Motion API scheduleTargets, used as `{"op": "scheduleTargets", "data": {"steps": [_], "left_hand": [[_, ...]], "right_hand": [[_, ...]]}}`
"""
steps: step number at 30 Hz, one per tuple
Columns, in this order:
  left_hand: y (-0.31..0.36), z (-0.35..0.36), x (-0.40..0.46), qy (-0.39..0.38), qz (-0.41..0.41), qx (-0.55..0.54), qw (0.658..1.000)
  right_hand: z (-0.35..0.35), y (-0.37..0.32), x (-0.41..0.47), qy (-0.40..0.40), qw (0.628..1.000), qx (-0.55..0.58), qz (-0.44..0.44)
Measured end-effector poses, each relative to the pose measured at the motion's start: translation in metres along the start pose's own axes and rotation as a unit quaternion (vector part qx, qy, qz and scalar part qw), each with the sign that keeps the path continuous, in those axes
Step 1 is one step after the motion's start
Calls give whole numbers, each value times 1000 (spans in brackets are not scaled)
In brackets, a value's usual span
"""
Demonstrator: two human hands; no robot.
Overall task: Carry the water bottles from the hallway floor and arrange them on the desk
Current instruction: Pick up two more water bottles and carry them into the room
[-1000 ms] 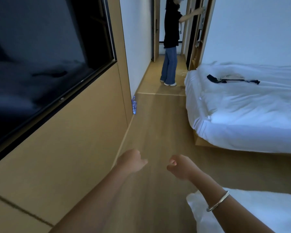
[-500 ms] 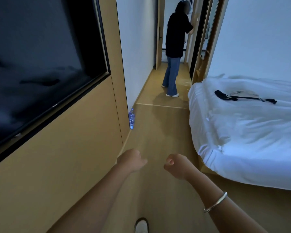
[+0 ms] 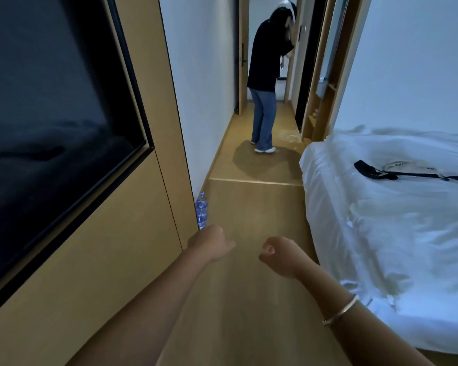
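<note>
Clear water bottles with blue labels stand on the wooden floor against the left wall, at the corner of the wood panel; only a narrow part shows. My left hand is held out in front of me, fingers curled into a fist with nothing in it, just below and right of the bottles. My right hand is also a loose fist, empty, with a bangle on its wrist. The desk is out of view.
A wall panel with a dark screen runs along the left. A white bed with a black strap fills the right. A person in a black top and jeans stands in the hallway ahead.
I have walked forward along the passage; the bottles and the bed are nearer. The person ahead has turned and bent their head. Both my hands stay curled and empty.
</note>
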State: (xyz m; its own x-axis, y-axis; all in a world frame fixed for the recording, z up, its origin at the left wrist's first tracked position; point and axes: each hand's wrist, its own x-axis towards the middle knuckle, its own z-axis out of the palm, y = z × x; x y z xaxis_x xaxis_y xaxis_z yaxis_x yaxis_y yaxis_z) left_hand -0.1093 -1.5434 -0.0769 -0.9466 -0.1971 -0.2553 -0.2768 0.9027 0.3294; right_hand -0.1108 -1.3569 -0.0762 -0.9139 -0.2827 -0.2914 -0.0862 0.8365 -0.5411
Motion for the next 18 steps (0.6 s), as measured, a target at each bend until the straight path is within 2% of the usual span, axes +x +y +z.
{"op": "scheduleTargets", "data": {"steps": [8,13,18], "left_hand": [[17,-10,138,-23,-18,-10,1000],[39,-14,250,-29,-34,-22,999],[62,-15,346,-68,-64,-39,995]], "right_hand": [[-36,9,140,-18,1000,-6,4],[-72,25,252,-34,999,-8,-4],[-109,37,366,-64,997,-27,-14]]}}
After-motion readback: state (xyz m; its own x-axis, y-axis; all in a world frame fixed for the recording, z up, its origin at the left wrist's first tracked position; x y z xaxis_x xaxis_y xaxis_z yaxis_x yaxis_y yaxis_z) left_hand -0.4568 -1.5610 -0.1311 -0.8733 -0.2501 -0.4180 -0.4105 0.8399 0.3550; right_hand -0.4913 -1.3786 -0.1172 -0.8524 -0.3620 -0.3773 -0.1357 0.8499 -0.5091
